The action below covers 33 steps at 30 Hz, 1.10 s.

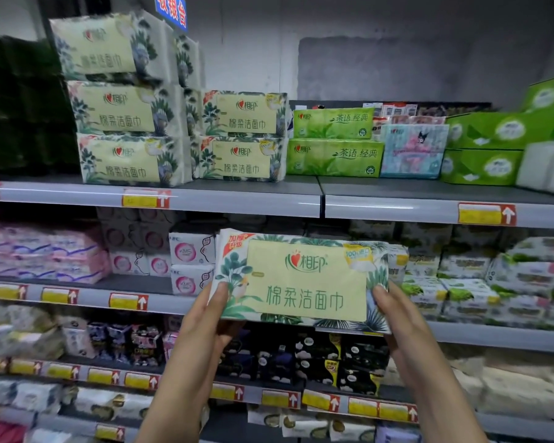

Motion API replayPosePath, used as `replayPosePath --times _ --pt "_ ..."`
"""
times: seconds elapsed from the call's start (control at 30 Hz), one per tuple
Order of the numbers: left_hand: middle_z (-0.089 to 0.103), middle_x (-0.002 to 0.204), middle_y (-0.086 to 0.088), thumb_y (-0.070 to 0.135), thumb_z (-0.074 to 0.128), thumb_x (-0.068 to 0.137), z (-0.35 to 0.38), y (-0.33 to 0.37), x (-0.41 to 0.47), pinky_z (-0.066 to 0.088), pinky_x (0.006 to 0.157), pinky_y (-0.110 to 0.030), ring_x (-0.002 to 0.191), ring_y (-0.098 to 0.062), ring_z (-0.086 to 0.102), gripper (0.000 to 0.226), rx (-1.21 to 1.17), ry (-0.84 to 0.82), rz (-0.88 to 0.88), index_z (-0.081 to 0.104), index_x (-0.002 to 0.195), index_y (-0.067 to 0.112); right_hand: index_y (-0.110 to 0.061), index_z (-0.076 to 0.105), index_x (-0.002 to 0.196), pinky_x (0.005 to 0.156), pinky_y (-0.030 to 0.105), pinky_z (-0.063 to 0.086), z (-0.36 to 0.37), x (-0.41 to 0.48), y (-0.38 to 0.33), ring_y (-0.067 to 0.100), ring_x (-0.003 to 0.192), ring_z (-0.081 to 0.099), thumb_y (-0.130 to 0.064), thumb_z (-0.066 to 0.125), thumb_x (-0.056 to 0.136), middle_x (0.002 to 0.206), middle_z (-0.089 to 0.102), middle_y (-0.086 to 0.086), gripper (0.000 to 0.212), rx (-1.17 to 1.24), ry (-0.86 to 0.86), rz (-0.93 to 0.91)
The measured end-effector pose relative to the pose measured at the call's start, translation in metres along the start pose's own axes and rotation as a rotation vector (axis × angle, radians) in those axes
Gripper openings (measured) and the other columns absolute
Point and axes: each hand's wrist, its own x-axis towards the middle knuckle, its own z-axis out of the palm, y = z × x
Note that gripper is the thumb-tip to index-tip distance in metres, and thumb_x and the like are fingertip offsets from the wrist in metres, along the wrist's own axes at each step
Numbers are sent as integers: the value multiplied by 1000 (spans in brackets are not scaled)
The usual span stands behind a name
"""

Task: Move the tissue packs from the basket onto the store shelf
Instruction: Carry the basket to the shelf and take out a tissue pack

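A store shelf (pixel 237 199), one tissue pack (pixel 304 282) held before it
Matching stacked packs (pixel 243 135) sit toward the top board's left end; the held pack is below that board's front edge, left hand (pixel 205 321) and right hand (pixel 397 318) each pinching a lower corner.

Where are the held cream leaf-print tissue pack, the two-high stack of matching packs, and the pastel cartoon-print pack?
Held cream leaf-print tissue pack (pixel 304 279): head view, middle of its yellow label.
Two-high stack of matching packs (pixel 245 115): head view, upper pack's label.
Pastel cartoon-print pack (pixel 413 151): head view, centre of its front.
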Motion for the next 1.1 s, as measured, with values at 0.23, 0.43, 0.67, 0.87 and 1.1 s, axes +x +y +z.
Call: replayPosePath --times 0.23,0.43,0.67,0.87,1.1 --pt "66 118 21 60 60 68 -11 19 19 39 108 -38 116 -7 58 54 175 -65 73 57 119 44 -30 34 143 111 37 27 11 22 -1 14 137 33 -72 73 49 148 37 -9 111 -43 -77 -128" --pt "67 120 12 62 62 78 -27 59 60 42 101 -35 113 -5 60 41 270 -60 289 66 112 41 -36 52 127 93 22 43 48 64 -24 1 113 58 -70 75 52 121 64 -17 85 -113 -206 -288" --pt "63 129 5 74 67 62 -54 102 130 42 104 -42 121 -15 58 75 222 -72 421 61 125 32 -32 57 115 75 5 46 103 116 -47 -7 103 62 -63 76 57 109 69 -22 68 -133 -255 -413" --pt "69 118 10 53 59 79 -47 114 183 39 104 -31 116 -7 59 50 243 -125 398 64 121 29 -37 52 115 75 5 44 113 157 -68 -15 98 59 -32 54 86 107 66 -26 29 -239 -213 -434" --pt "67 120 -4 27 53 96 -43 127 225 44 101 -31 109 -13 61 36 422 -54 443 59 126 8 -25 42 135 105 25 40 123 197 -83 -4 120 48 -57 60 82 139 47 -15 64 -582 -207 -481"
